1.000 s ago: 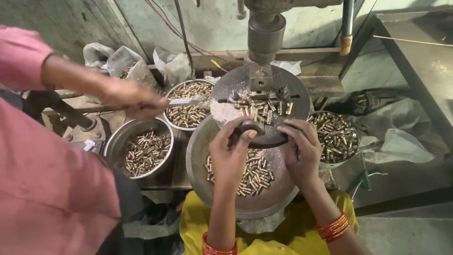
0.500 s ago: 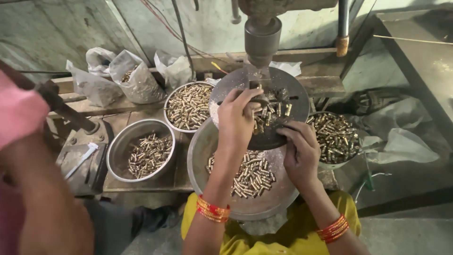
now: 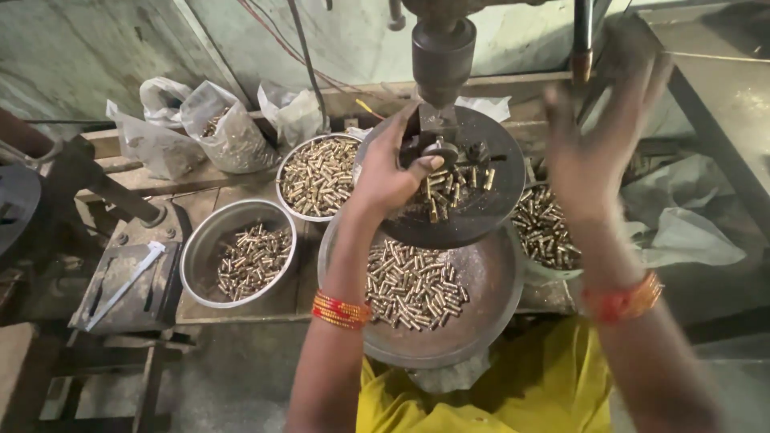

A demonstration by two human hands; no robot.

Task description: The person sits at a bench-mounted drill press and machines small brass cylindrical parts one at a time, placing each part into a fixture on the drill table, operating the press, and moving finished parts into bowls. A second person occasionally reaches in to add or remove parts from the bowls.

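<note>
Brass pieces [image 3: 449,186] crowd the round plate [image 3: 497,210] under the left hand's [image 3: 385,172] pinch; right hand [image 3: 593,144] (blurred) spread open above.

Our left hand [image 3: 391,172] reaches forward with the forearm stretched out, fingers curled and thumb tip pinched against them, red bangles at the wrist. Our right hand [image 3: 597,136] is raised, blurred, fingers spread wide, holding nothing.

At your left: two steel bowls [image 3: 200,265] of brass pieces, plastic bags [image 3: 228,136] behind them.
</note>
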